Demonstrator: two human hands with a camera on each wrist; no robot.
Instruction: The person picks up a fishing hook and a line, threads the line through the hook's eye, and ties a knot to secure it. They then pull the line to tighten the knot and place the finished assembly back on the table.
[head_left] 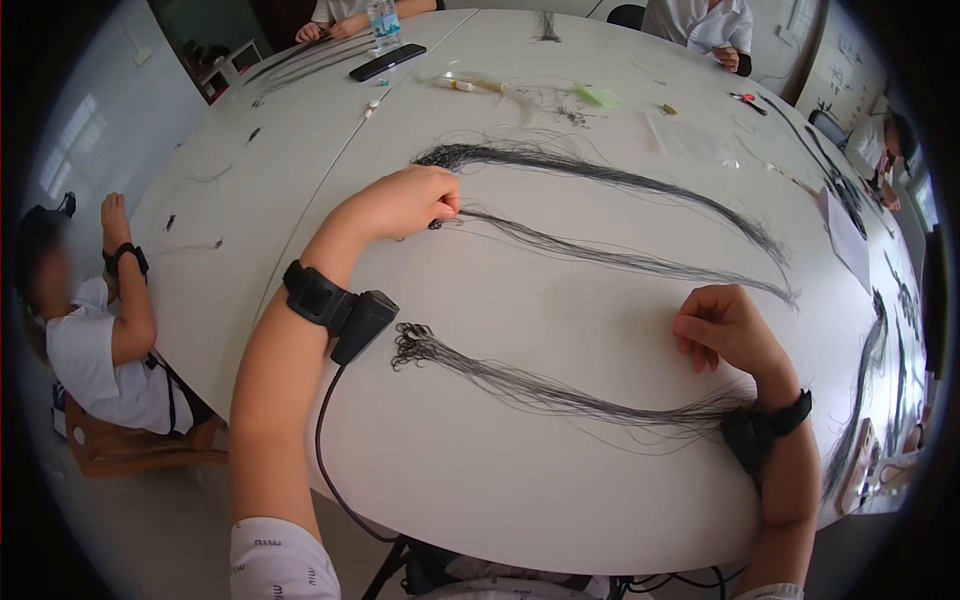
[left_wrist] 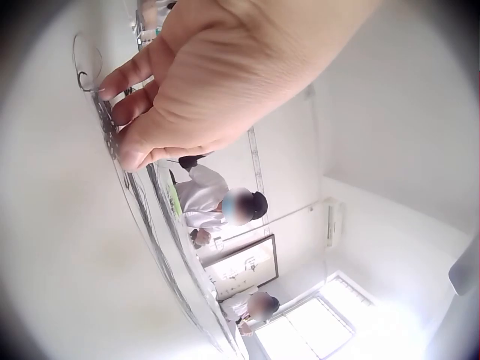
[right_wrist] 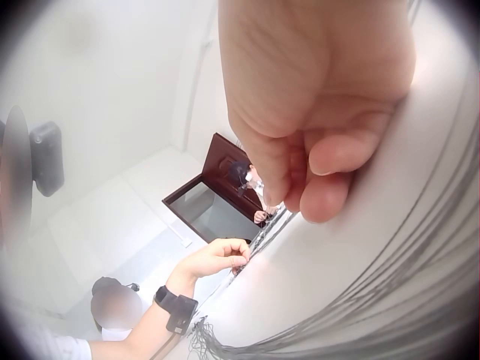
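My left hand (head_left: 410, 203) is at the left end of a thin bundle of dark lines (head_left: 590, 252), its thumb and fingertips pinching around small dark hooks (head_left: 436, 224). The left wrist view shows a looped strand (left_wrist: 76, 56) sticking out beyond the fingers. My right hand (head_left: 728, 328) hovers over the table to the right, fingers loosely curled, with nothing seen in them. Nearer me lies a bundle of lines (head_left: 560, 392) with hooked ends (head_left: 412, 345) at its left; its right end passes under my right wrist. A thicker dark bundle (head_left: 600, 170) lies beyond the left hand.
The white table (head_left: 560, 500) holds a phone (head_left: 388, 62), a water bottle (head_left: 384, 25), a green paper slip (head_left: 596, 95), a clear plastic bag (head_left: 690, 140) and a white sheet (head_left: 843, 240). More line bundles lie at right. A seated person (head_left: 120, 350) is at left, others around the table.
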